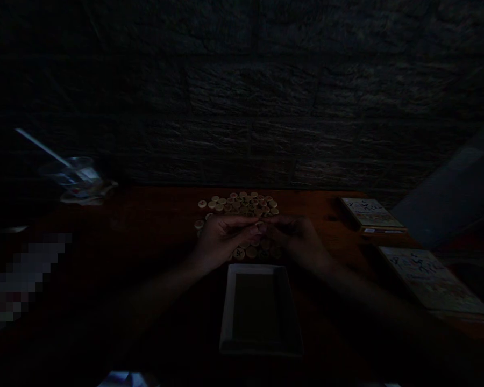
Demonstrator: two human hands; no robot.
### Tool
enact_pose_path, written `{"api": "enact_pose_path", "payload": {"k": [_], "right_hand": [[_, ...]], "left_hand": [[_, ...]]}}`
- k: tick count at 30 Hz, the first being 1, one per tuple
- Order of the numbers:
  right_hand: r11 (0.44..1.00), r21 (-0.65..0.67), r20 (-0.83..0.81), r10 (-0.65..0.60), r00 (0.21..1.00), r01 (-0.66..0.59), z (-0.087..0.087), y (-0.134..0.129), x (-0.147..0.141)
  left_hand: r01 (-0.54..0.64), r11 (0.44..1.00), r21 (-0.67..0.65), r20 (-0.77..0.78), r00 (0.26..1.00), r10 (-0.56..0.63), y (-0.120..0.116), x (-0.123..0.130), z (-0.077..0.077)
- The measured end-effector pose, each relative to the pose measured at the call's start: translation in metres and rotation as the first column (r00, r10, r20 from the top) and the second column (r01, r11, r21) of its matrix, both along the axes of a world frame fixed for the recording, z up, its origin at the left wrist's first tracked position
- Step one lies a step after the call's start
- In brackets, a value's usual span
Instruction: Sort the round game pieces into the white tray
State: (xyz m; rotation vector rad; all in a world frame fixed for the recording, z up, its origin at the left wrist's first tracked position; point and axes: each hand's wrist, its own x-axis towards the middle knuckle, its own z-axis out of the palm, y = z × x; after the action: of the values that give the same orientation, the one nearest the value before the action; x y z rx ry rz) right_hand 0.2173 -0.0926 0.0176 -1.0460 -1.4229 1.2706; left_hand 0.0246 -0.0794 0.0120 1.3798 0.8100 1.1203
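The view is very dark. Several round wooden pieces (239, 252) with marks on them lie in a loose pile on the wooden table (153, 215). My left hand (221, 236) and my right hand (296, 236) meet over the pile, thumbs and fingers pinched together. Between their fingertips is a small round piece (260, 224), which both hands grip. Part of the pile is hidden under the hands. Nearer to me stands an open, shallow box (225, 322) with pale walls, just below the pile.
Two flat printed boxes lie on the right, one farther back (371, 213) and one nearer (431, 279). At the far left stands a clear cup (72, 172) with a straw. Behind the table rises a rough stone wall (250, 97).
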Motion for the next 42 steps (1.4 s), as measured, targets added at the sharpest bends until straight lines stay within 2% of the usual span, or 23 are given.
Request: {"api": "enact_pose_path", "payload": {"k": [3,7,12,17,23,28,31,33,35,37,39,42], "right_hand": [[1.000,-0.021,0.012,-0.017,1.000,0.018,0.003,-0.002,-0.001],[0.999,0.034,0.016,-0.008,1.000,0.007,0.005,-0.003,-0.001],[0.998,0.055,0.009,-0.024,1.000,0.023,0.001,-0.004,-0.002],[1.000,-0.009,-0.071,0.019,0.997,-0.019,-0.002,-0.005,-0.001],[0.996,0.032,-0.030,0.084,0.996,-0.083,0.003,-0.004,0.001],[0.989,0.147,-0.019,0.000,1.000,0.003,0.002,-0.004,0.000],[0.974,0.225,0.049,-0.003,0.999,-0.008,0.000,-0.006,0.002],[0.940,0.341,0.151,-0.042,0.988,-0.013,0.001,-0.007,0.005],[0.874,0.486,0.256,-0.132,0.958,-0.010,0.003,-0.007,0.008],[0.818,0.575,0.324,-0.201,0.925,-0.023,0.005,-0.008,0.011],[0.801,0.598,0.359,-0.224,0.906,-0.039,0.006,-0.009,0.012],[0.820,0.571,0.380,-0.217,0.899,-0.043,0.004,-0.012,0.013]], "left_hand": [[-0.002,0.998,0.070,-0.015,1.000,0.003,0.000,-0.003,-0.002],[-0.020,0.986,0.167,-0.075,0.997,0.033,-0.003,-0.002,0.000],[0.013,0.977,0.215,-0.106,0.994,0.010,-0.006,0.000,-0.002],[0.004,0.987,0.161,-0.071,0.997,0.008,-0.006,0.000,-0.002],[-0.033,0.997,0.074,-0.046,0.998,0.036,-0.008,0.001,0.006],[-0.042,0.997,0.072,-0.061,0.997,0.046,-0.009,0.001,0.010],[-0.032,0.998,0.056,-0.050,0.998,0.035,-0.008,0.001,0.010],[-0.023,0.999,0.026,-0.036,0.999,0.024,-0.008,0.001,0.010],[-0.020,1.000,-0.004,-0.024,1.000,0.020,-0.009,0.001,0.010],[-0.017,1.000,-0.021,-0.012,1.000,0.017,-0.009,0.000,0.011],[-0.007,0.999,-0.039,0.001,1.000,0.007,-0.008,0.000,0.010],[0.027,0.998,-0.062,0.025,0.999,-0.026,-0.007,0.000,0.009]]}}
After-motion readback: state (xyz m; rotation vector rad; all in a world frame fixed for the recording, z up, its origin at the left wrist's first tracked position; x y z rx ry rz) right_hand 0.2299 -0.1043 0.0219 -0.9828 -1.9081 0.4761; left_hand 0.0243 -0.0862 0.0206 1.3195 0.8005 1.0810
